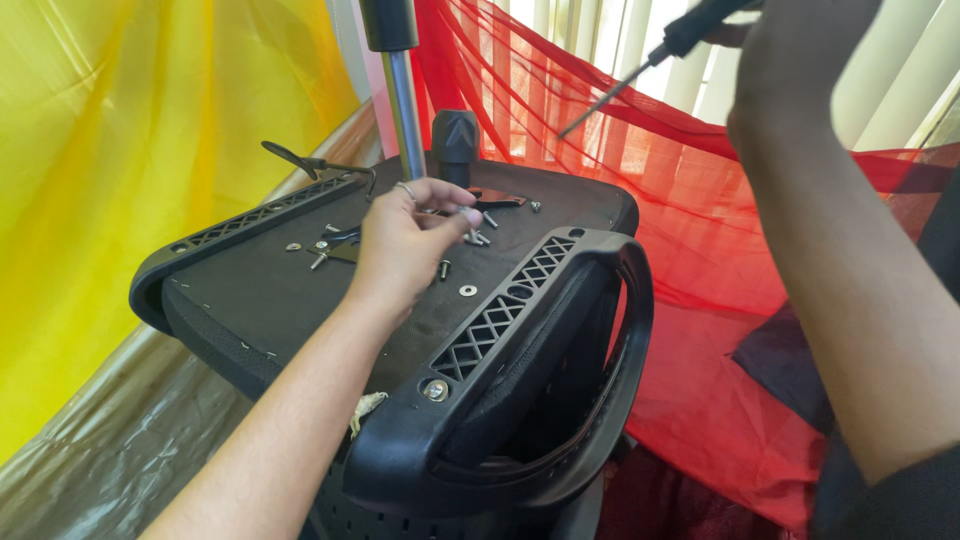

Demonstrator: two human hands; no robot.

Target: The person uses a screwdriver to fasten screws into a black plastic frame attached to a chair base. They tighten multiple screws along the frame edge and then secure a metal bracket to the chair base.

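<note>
An upturned black office chair lies before me, its flat seat underside [270, 290] facing up. My left hand [405, 240] hovers over the underside, fingertips pinching at a small screw [475, 237] among several loose screws and washers. A ring sits on one finger. My right hand [800, 50] is raised at the upper right, gripping a screwdriver [650, 62] with a black handle, its thin shaft pointing down-left. A black armrest [545, 390] with a lattice-patterned bracket is bolted along the near right edge.
The chrome gas-lift column [404, 100] rises from the seat plate, with a black lever [300, 160] beside it. A second armrest [230, 235] lies at the left. Yellow fabric [130, 150] hangs on the left, red sheer fabric [700, 230] on the right, pale blinds behind.
</note>
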